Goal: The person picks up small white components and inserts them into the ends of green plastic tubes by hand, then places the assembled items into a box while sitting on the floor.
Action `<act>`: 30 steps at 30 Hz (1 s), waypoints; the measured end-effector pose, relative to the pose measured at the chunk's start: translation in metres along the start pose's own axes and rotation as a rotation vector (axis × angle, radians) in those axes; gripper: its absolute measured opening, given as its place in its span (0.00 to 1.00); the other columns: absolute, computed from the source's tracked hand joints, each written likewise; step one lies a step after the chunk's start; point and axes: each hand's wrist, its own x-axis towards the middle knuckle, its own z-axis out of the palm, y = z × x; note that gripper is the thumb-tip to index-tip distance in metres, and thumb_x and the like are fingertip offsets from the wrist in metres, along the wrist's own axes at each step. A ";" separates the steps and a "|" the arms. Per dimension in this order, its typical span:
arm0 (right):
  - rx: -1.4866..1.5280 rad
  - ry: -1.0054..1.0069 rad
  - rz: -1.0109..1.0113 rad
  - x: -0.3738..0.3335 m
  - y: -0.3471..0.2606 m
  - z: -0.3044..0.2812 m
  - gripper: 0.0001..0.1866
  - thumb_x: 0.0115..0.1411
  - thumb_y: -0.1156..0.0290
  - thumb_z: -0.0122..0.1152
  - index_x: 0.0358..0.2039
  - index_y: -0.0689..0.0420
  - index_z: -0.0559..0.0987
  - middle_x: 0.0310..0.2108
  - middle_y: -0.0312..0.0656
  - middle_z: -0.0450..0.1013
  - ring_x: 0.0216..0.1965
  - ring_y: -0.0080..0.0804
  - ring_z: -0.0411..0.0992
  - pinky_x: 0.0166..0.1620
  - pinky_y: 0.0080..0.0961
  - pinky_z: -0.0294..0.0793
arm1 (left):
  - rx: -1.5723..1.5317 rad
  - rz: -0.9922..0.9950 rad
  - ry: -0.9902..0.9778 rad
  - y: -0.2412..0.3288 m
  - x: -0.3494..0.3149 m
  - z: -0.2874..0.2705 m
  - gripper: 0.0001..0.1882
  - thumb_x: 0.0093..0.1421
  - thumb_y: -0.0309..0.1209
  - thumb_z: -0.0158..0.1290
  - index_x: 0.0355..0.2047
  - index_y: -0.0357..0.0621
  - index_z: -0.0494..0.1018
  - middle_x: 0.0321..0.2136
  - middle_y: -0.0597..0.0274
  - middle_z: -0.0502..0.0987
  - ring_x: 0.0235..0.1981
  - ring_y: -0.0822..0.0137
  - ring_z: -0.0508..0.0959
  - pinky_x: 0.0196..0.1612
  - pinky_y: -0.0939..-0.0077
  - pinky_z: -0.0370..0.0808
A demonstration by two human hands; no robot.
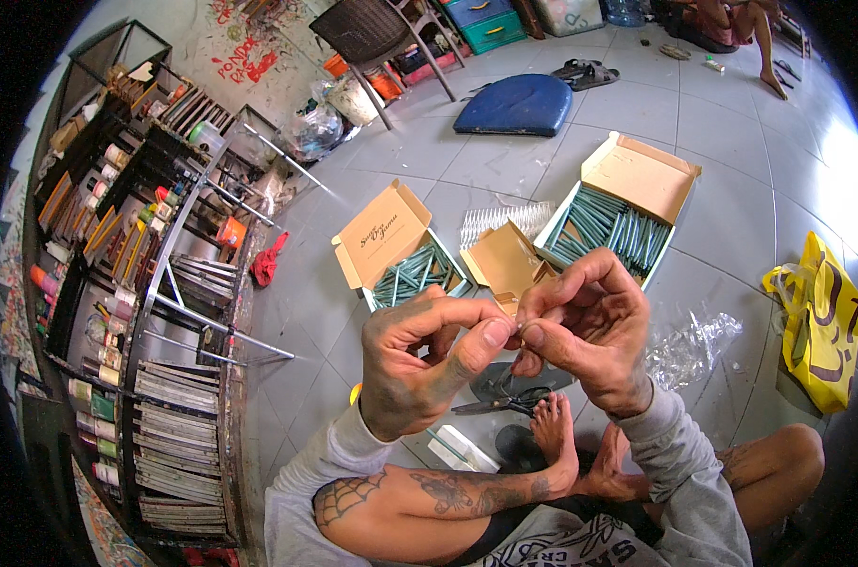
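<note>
My left hand (415, 359) and my right hand (594, 331) meet in front of me, thumbs and forefingers pinched together at the tips. Something tiny and pale seems to sit between them, too small to name. Beyond the left hand lies an open carton (386, 227) of thin green sticks (415, 274). A second open carton (641, 175), behind the right hand, is packed with similar green sticks (606, 231). Between the two stands a small brown cardboard box (504, 257), partly hidden by my fingers. Black-handled scissors (519, 403) lie on the floor below my hands.
Crumpled clear plastic (698, 342) and a yellow bag (819, 326) lie to the right. A ridged clear plastic piece (490, 223) sits behind the brown box. Near my leg is a white box (468, 452). Shelving (178, 406) lines the left; a blue cushion (519, 104) lies farther off.
</note>
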 end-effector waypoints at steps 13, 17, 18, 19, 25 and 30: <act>-0.049 -0.016 -0.018 0.000 -0.003 0.002 0.13 0.59 0.86 0.64 0.38 0.62 0.68 0.32 0.52 0.77 0.30 0.30 0.79 0.31 0.25 0.82 | 0.131 0.048 -0.031 0.005 0.005 -0.004 0.05 0.58 0.28 0.63 0.33 0.40 0.83 0.23 0.71 0.78 0.19 0.82 0.59 0.21 0.83 0.55; -0.084 -0.028 -0.022 -0.002 -0.004 0.006 0.09 0.59 0.85 0.63 0.37 0.65 0.72 0.33 0.51 0.78 0.32 0.30 0.79 0.32 0.25 0.81 | 0.151 0.115 -0.035 0.001 0.005 -0.006 0.04 0.57 0.28 0.63 0.31 0.42 0.82 0.27 0.70 0.81 0.21 0.80 0.61 0.21 0.83 0.58; -0.100 -0.027 -0.016 -0.003 -0.004 0.007 0.08 0.59 0.85 0.63 0.38 0.66 0.74 0.33 0.51 0.78 0.32 0.31 0.79 0.33 0.25 0.81 | 0.139 0.114 -0.023 0.000 0.004 -0.005 0.04 0.57 0.28 0.62 0.31 0.42 0.82 0.27 0.70 0.81 0.22 0.79 0.61 0.21 0.82 0.58; -0.113 -0.033 -0.025 -0.003 -0.004 0.006 0.08 0.60 0.85 0.63 0.38 0.67 0.74 0.35 0.51 0.78 0.33 0.31 0.79 0.34 0.25 0.81 | 0.127 0.113 -0.011 0.000 0.004 -0.004 0.03 0.57 0.28 0.62 0.31 0.42 0.82 0.27 0.70 0.81 0.22 0.79 0.62 0.21 0.82 0.58; -0.233 -0.081 -0.073 -0.004 0.000 0.002 0.08 0.60 0.84 0.62 0.41 0.68 0.77 0.40 0.49 0.77 0.40 0.31 0.78 0.43 0.25 0.80 | 0.267 0.224 0.010 0.005 0.007 -0.001 0.04 0.57 0.28 0.63 0.32 0.42 0.82 0.27 0.70 0.81 0.22 0.79 0.62 0.21 0.82 0.58; -0.343 -0.051 -0.170 -0.003 0.003 0.004 0.11 0.57 0.82 0.67 0.40 0.67 0.80 0.41 0.48 0.78 0.42 0.32 0.78 0.47 0.26 0.78 | 0.288 0.218 0.028 0.006 0.006 0.000 0.04 0.56 0.27 0.63 0.32 0.41 0.81 0.28 0.70 0.82 0.23 0.77 0.64 0.22 0.81 0.60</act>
